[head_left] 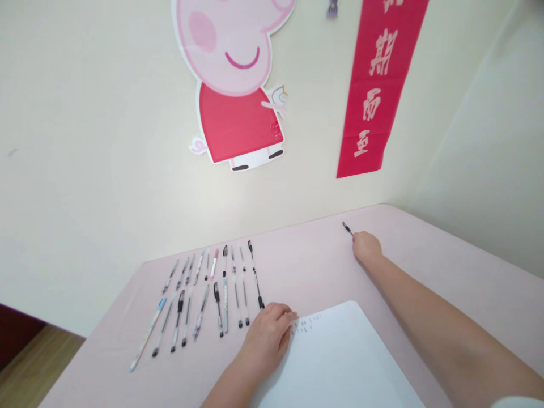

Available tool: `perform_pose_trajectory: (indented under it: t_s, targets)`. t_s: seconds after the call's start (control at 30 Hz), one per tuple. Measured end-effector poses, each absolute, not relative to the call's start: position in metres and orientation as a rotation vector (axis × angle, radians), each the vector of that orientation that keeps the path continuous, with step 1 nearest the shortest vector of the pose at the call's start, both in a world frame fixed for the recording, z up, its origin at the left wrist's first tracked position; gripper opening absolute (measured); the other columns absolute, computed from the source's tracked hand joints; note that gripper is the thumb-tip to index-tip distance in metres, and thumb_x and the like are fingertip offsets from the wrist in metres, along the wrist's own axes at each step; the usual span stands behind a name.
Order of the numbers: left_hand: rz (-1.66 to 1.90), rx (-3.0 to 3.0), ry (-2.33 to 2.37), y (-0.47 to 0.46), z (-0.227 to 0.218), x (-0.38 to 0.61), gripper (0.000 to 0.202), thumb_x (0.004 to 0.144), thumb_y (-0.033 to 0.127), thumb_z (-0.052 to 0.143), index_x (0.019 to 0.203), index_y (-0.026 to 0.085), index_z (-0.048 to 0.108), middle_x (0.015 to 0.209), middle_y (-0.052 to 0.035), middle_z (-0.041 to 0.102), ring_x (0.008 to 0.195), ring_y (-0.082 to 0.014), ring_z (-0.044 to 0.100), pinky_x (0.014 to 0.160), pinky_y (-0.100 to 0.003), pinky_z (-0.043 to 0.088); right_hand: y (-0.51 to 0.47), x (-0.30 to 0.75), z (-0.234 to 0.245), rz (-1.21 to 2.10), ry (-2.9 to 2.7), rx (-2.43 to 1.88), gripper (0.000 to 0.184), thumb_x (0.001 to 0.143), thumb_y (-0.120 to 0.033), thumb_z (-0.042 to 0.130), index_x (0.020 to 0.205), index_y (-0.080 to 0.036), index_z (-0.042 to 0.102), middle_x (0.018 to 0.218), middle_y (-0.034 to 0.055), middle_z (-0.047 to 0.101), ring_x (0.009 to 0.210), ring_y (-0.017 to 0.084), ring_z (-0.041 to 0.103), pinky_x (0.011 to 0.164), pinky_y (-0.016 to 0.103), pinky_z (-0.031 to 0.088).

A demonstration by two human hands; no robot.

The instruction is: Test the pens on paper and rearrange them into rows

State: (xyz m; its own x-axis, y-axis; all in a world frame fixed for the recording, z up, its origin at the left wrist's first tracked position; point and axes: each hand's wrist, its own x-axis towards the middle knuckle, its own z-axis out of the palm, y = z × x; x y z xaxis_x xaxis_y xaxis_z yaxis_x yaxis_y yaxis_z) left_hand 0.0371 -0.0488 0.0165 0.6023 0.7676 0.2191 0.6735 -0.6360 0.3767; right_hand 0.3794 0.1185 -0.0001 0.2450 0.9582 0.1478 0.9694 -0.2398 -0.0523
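On the right side of the table my right hand is closed around a black-tipped pen, whose dark end sticks out toward the wall. My left hand lies over the left edge of a white sheet of paper, fingers bent slightly and resting on it. Small dark handwriting shows along the paper's top, partly covered by those fingers. Just beyond the left hand is a pen with a black grip. Farther left, several pens and refills lie in two rows, among them a black-capped pen and a pink pen.
A pale pink cover lies over the table, which meets the wall at the back. On the wall are a pink pig cutout in red and a red banner with white characters. Wooden floor shows at lower left.
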Motion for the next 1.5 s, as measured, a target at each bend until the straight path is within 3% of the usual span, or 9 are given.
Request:
perform_pose_trajectory:
  t_s: [0.23,0.5,0.67,0.87,1.07,1.23,1.4,1.5]
  targets:
    - [0.491,2.575,1.138,-0.05,0.014,0.04,0.03,0.082,0.012,0.042,0.106,0.022,0.058,0.102,-0.0066,0.06,0.095,-0.0197,0.053,0.083,-0.037,0.046,0.106,0.288,0.007,0.027,-2.03,-2.129,0.028,0.079,-0.011,0.043,0.103,-0.018,0.057,0.095,0.0099,0.064,0.085,0.018,0.06,0.069,0.023,0.039]
    - [0.502,2.618,1.117,-0.049,0.01,0.039,0.027,0.082,0.012,0.043,0.102,0.021,0.06,0.099,-0.0062,0.061,0.092,-0.0202,0.054,0.08,-0.037,0.046,0.074,0.16,0.008,0.373,-2.31,-1.649,0.037,0.078,-0.017,0.043,0.114,-0.014,0.053,0.1,0.0118,0.065,0.091,0.02,0.061,0.075,0.025,0.04]
    - [0.527,2.642,1.085,-0.048,0.008,0.038,0.031,0.082,0.012,0.043,0.106,0.022,0.059,0.101,-0.0071,0.061,0.093,-0.0207,0.054,0.081,-0.038,0.046,0.081,0.121,0.005,0.377,-2.33,-1.6,0.032,0.079,-0.018,0.041,0.106,-0.015,0.058,0.096,0.0122,0.067,0.089,0.022,0.062,0.073,0.028,0.043]
    - [0.54,2.639,1.075,-0.048,0.009,0.037,0.031,0.082,0.012,0.044,0.107,0.022,0.059,0.1,-0.0075,0.061,0.094,-0.0206,0.054,0.082,-0.037,0.046,0.093,0.108,0.002,0.364,-2.296,-1.649,0.031,0.082,-0.017,0.039,0.106,-0.012,0.058,0.095,0.0157,0.066,0.088,0.025,0.063,0.072,0.031,0.044]
    - [0.537,2.623,1.075,-0.047,0.01,0.037,0.032,0.082,0.011,0.043,0.107,0.022,0.06,0.102,-0.007,0.061,0.094,-0.0203,0.053,0.082,-0.037,0.046,0.091,0.114,0.003,0.384,-2.274,-1.63,0.039,0.087,-0.025,0.034,0.122,-0.015,0.048,0.107,0.0131,0.063,0.097,0.022,0.059,0.08,0.031,0.042]
    - [0.539,2.618,1.079,-0.046,0.008,0.037,0.031,0.081,0.01,0.043,0.105,0.021,0.06,0.102,-0.0071,0.061,0.093,-0.0196,0.053,0.083,-0.037,0.045,0.076,0.131,0.003,0.489,-2.233,-1.529,0.044,0.085,-0.025,0.039,0.126,-0.011,0.045,0.109,0.0138,0.061,0.095,0.019,0.058,0.082,0.027,0.04]
    - [0.513,2.593,1.125,-0.047,0.01,0.038,0.031,0.081,0.011,0.043,0.103,0.022,0.061,0.098,-0.0061,0.06,0.093,-0.0193,0.052,0.082,-0.036,0.044,0.046,0.156,0.004,0.502,-2.272,-1.451,0.043,0.08,-0.019,0.043,0.122,-0.012,0.05,0.106,0.0118,0.062,0.093,0.017,0.056,0.082,0.026,0.039]
    - [0.476,2.564,1.226,-0.049,0.013,0.04,0.028,0.082,0.013,0.042,0.1,0.023,0.061,0.095,-0.0059,0.058,0.091,-0.0194,0.052,0.081,-0.036,0.044,0.032,0.169,0.007,0.455,-2.288,-1.528,0.032,0.08,-0.016,0.041,0.106,-0.013,0.06,0.1,0.0112,0.063,0.092,0.018,0.057,0.081,0.026,0.038]
